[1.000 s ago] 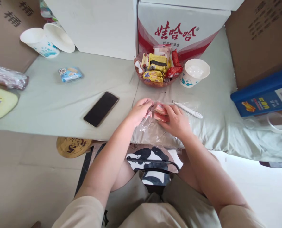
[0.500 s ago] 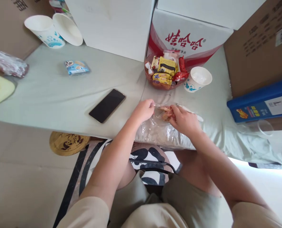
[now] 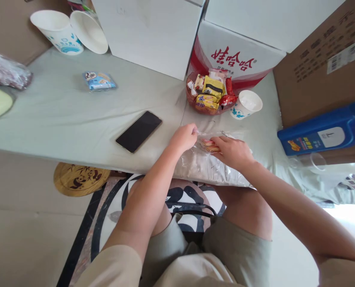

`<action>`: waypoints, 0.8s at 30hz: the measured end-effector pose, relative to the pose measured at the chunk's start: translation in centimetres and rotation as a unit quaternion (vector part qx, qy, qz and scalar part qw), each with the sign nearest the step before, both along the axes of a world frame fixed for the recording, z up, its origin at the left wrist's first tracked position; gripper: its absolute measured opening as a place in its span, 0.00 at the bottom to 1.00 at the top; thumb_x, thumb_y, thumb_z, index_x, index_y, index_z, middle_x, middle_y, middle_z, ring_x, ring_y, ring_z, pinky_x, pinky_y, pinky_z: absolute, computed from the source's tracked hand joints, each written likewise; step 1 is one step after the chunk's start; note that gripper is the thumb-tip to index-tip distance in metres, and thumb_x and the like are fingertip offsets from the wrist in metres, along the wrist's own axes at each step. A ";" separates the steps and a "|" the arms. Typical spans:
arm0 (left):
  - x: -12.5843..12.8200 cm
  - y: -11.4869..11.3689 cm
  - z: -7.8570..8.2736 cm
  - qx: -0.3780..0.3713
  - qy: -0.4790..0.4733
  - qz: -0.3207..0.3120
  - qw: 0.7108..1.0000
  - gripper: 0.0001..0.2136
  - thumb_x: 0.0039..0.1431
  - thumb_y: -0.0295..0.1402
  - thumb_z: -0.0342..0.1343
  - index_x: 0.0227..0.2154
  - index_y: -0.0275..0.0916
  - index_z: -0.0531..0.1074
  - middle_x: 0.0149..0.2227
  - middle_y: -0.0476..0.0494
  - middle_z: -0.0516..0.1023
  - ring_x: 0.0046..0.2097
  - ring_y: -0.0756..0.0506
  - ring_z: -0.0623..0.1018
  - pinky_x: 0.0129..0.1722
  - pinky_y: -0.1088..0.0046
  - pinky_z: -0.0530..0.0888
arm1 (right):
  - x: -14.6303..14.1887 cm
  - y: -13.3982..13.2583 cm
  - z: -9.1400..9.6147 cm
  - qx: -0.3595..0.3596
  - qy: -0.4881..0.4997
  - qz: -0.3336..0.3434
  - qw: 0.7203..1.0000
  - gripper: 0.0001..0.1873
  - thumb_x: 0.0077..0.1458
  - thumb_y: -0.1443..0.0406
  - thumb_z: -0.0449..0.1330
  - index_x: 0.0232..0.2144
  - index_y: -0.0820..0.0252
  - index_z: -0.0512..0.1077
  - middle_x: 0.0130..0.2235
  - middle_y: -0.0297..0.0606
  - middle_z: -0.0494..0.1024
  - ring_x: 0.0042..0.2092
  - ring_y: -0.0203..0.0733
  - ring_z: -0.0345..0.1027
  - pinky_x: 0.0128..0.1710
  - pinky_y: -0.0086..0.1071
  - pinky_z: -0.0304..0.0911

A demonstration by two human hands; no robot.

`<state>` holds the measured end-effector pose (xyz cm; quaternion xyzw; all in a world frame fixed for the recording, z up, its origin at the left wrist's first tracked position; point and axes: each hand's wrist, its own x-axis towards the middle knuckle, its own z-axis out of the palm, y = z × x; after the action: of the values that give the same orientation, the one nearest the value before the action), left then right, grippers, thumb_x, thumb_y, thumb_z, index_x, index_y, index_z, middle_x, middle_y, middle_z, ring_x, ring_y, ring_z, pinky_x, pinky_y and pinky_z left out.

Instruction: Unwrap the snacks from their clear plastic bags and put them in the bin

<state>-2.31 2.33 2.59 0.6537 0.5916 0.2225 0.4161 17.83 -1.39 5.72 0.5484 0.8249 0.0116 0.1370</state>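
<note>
The item under inspection, a small pink-and-yellow piece (image 3: 208,146), lay between the two hands on a sheet of clear plastic (image 3: 192,165) spread near the front edge of the cloth-covered table (image 3: 162,93). Its exact nature could not be made out at this size. The right hand (image 3: 234,152) was the nearer of the two: its fingers were curled over the piece from the right and hid that end. The left hand (image 3: 182,138) stood to the left, apart from the piece by a narrow gap, its fingertips pinched together on an edge of the plastic. The visible part of the piece ran roughly crosswise, from the left hand's side toward the right hand, with its right end slanting slightly toward the person; the full long axis could not be confirmed. How firmly the right fingers gripped could not be told. Beyond the hands stood a bowl (image 3: 191,103) of wrapped snacks (image 3: 212,86), with a paper cup (image 3: 239,113) just to its right. A phone (image 3: 139,131) lay to the left of the left hand, clear of it.
</note>
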 end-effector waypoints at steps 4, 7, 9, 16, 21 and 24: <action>-0.4 -0.1 0.2 -0.001 0.004 0.001 1.000 0.09 0.66 0.27 0.48 0.38 0.41 0.74 0.33 0.43 0.81 0.38 0.43 0.78 0.41 0.67 0.71 | 2.3 -0.1 1.5 -0.020 0.100 0.046 0.994 0.20 0.63 0.58 0.56 0.55 0.54 0.71 0.55 0.44 0.80 0.48 0.54 0.79 0.38 0.40 0.71; -0.5 -0.1 0.1 -0.004 -0.006 0.002 1.000 0.09 0.66 0.27 0.47 0.35 0.41 0.73 0.33 0.44 0.81 0.38 0.43 0.78 0.40 0.67 0.70 | 4.6 0.3 4.0 -0.017 0.196 0.114 0.974 0.23 0.63 0.55 0.55 0.57 0.56 0.70 0.54 0.48 0.81 0.49 0.53 0.79 0.46 0.43 0.74; -0.4 0.0 0.0 -0.005 -0.012 0.003 1.000 0.09 0.66 0.28 0.47 0.35 0.41 0.72 0.33 0.43 0.81 0.37 0.43 0.78 0.39 0.67 0.70 | 6.0 1.5 6.0 0.025 0.223 0.125 0.967 0.25 0.63 0.54 0.56 0.60 0.55 0.68 0.51 0.48 0.82 0.46 0.52 0.80 0.44 0.43 0.74; 0.0 0.2 0.1 -0.008 -0.016 -0.005 1.000 0.08 0.67 0.28 0.47 0.34 0.42 0.69 0.32 0.44 0.80 0.35 0.43 0.76 0.37 0.67 0.69 | 7.4 12.1 9.3 0.133 0.059 0.142 0.979 0.25 0.57 0.60 0.63 0.56 0.58 0.75 0.54 0.53 0.80 0.59 0.62 0.71 0.55 0.60 0.59; 0.1 0.5 0.1 -0.017 -0.009 -0.006 1.000 0.08 0.66 0.28 0.47 0.36 0.42 0.71 0.32 0.44 0.80 0.36 0.43 0.76 0.37 0.67 0.69 | 4.9 16.7 8.5 0.122 -0.046 0.121 0.984 0.20 0.64 0.53 0.60 0.51 0.57 0.79 0.59 0.42 0.79 0.63 0.60 0.66 0.56 0.61 0.53; 0.0 0.6 -0.1 -0.015 -0.009 -0.009 1.000 0.09 0.66 0.27 0.47 0.36 0.42 0.71 0.32 0.44 0.80 0.36 0.43 0.76 0.37 0.67 0.70 | 2.8 17.7 7.9 0.080 -0.070 0.083 0.991 0.23 0.64 0.53 0.59 0.53 0.61 0.79 0.58 0.44 0.80 0.61 0.57 0.68 0.53 0.55 0.57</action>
<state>-2.29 2.93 2.48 0.6507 0.5848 0.2157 0.4336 20.58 16.27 13.58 0.4847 0.8525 0.1276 0.1483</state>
